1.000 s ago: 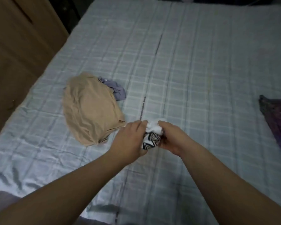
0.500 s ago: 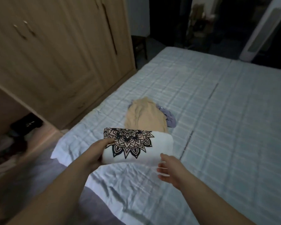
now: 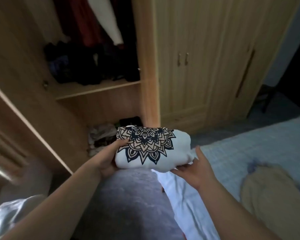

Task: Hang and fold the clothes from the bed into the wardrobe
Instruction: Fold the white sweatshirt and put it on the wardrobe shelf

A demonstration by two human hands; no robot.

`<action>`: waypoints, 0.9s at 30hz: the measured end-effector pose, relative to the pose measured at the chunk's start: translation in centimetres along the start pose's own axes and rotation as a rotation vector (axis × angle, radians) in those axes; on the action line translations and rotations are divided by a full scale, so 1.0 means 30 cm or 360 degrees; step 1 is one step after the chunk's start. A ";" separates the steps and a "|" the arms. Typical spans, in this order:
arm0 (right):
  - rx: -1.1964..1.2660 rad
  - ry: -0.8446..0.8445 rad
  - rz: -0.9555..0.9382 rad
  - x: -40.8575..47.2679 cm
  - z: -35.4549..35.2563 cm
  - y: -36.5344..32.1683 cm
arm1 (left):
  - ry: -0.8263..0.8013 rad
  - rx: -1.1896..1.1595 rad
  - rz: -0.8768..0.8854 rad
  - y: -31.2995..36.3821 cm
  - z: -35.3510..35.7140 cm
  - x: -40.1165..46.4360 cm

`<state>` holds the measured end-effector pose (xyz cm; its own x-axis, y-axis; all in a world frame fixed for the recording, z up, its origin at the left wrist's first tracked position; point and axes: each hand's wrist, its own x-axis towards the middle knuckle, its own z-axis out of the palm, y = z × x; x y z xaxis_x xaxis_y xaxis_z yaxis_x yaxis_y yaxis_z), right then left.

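A folded white garment with a black mandala print (image 3: 151, 149) is held in the air in front of the open wardrobe (image 3: 97, 89). My left hand (image 3: 111, 158) grips its left end, thumb on top of the print. My right hand (image 3: 196, 168) supports its right end from below with the fingers under the cloth and the thumb raised. A beige garment (image 3: 274, 187) lies on the bed (image 3: 249, 146) at the lower right, with a bit of lilac cloth (image 3: 251, 166) at its edge.
The wardrobe's open compartment has a shelf with dark folded clothes (image 3: 93, 66), hanging clothes (image 3: 100, 19) above, and a crumpled pile (image 3: 102, 137) at the bottom. Its open door (image 3: 29, 122) stands at the left. Closed wardrobe doors (image 3: 197, 66) fill the right.
The view has swung from the bed to the wardrobe. The folded garment has been lifted off the bed and carried toward the open compartment, with my right hand now under its right end.
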<state>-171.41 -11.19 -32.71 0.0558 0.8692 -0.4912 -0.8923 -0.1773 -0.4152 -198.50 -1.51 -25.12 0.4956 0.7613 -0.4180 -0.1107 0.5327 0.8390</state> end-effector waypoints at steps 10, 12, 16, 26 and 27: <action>0.0144 -0.0386 0.0064 0.442 0.588 0.214 | 0.0237 -0.0147 0.0429 0.493 -0.459 -0.007; 0.0153 -0.0415 0.0163 0.522 0.638 0.248 | 0.0261 -0.0053 0.0461 0.568 -0.511 0.059; 0.0091 -0.0449 0.0331 0.715 0.768 0.238 | 0.0321 0.0074 0.0539 0.691 -0.572 0.235; -0.0053 -0.0586 0.0919 1.240 1.093 0.159 | 0.0599 -0.0078 0.0747 0.998 -0.710 0.641; -0.0010 -0.0673 0.0866 1.283 1.142 0.153 | 0.0595 -0.0099 0.0725 1.010 -0.729 0.668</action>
<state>-188.70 37.26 -27.30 -0.5800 0.7611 -0.2904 -0.7413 -0.6410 -0.1992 -210.78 37.97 -15.69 0.0503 0.9909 -0.1245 -0.2970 0.1339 0.9454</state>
